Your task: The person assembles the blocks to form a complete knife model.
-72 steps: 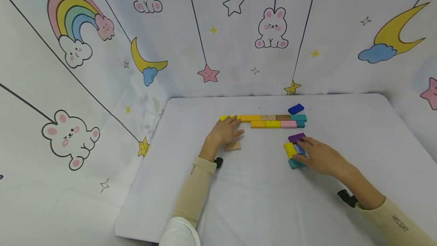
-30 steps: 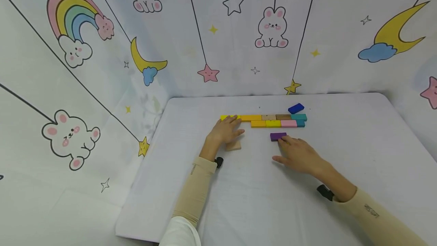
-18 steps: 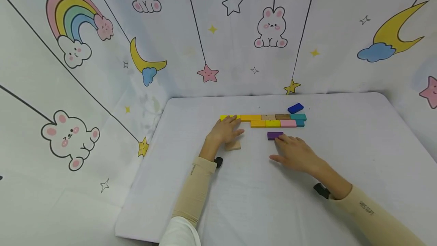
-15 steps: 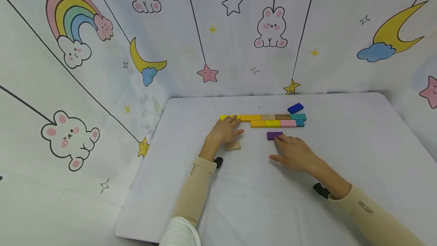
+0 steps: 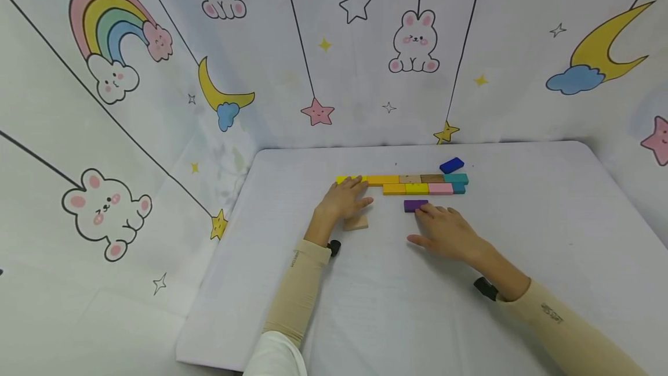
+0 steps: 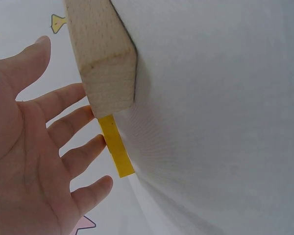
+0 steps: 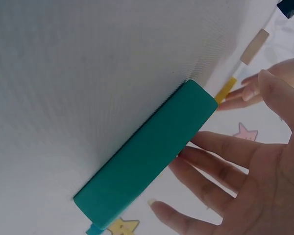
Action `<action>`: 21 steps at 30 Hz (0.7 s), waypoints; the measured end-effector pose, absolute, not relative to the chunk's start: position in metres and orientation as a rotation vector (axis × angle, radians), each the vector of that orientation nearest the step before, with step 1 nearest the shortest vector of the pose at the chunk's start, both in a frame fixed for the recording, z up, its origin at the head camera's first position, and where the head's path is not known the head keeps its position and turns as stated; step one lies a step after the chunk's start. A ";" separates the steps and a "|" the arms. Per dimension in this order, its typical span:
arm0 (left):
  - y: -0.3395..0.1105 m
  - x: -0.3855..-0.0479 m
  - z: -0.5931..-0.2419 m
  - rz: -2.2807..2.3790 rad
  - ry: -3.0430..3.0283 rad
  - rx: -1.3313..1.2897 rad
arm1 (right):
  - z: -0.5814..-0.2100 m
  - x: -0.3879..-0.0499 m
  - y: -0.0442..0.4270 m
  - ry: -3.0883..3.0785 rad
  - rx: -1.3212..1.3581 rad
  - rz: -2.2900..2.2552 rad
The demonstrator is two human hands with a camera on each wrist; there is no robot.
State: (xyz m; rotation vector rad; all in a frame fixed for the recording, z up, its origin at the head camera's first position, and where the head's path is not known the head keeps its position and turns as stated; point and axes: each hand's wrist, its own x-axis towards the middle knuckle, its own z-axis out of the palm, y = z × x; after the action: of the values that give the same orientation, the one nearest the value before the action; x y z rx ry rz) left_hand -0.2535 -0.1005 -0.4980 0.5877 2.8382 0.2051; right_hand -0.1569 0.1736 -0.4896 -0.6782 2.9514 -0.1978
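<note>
In the head view, my left hand (image 5: 341, 201) lies with spread fingers on the yellow block (image 5: 341, 179) at the left end of a row. A plain wooden block (image 5: 356, 223) lies beside its wrist, and looms close in the left wrist view. My right hand (image 5: 449, 234) reaches over the table with extended fingers, the fingertips at a purple block (image 5: 416, 206). In the right wrist view a teal block (image 7: 147, 154) lies flat in front of those fingers, which touch its far side or something behind it. The hand covers that teal block in the head view.
Two touching rows of blocks run along the back: an orange block (image 5: 383, 180) and a brown block (image 5: 432, 179) are in the far row, a pink block (image 5: 440, 189) in the near one. Behind them lies a dark blue block (image 5: 452, 165). The table (image 5: 391, 306) is white.
My right hand has moved left, and the purple block has shifted left with it and turned straighter. The yellow, blue and teal blocks beside it went out of sight under the hand. My left hand stayed put.
</note>
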 end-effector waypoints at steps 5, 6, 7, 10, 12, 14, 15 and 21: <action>-0.101 -0.253 -0.498 0.211 2.840 0.586 | -0.492 -0.160 0.171 2.958 -0.690 -0.185; -0.101 -0.253 -0.498 0.212 2.842 0.589 | -0.493 -0.161 0.170 2.960 -0.691 -0.180; -0.101 -0.253 -0.498 0.214 2.843 0.590 | -0.493 -0.161 0.169 2.960 -0.690 -0.179; -0.101 -0.253 -0.498 0.219 2.844 0.591 | -0.493 -0.162 0.167 2.959 -0.693 -0.177; -0.100 -0.253 -0.498 0.222 2.844 0.592 | -0.492 -0.162 0.166 2.958 -0.693 -0.185; -0.100 -0.253 -0.498 0.220 2.845 0.589 | -0.491 -0.163 0.164 2.958 -0.700 -0.193; -0.100 -0.253 -0.498 0.219 2.846 0.588 | -0.491 -0.163 0.163 2.960 -0.704 -0.196; -0.100 -0.254 -0.499 0.200 2.855 0.579 | -0.492 -0.165 0.159 2.959 -0.714 -0.194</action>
State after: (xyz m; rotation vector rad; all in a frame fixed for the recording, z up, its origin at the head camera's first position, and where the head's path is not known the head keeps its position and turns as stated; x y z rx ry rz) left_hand -0.2535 -0.1000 -0.4989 0.5794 2.8548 0.2004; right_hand -0.1647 0.1594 -0.4922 -0.7136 2.9591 -0.1935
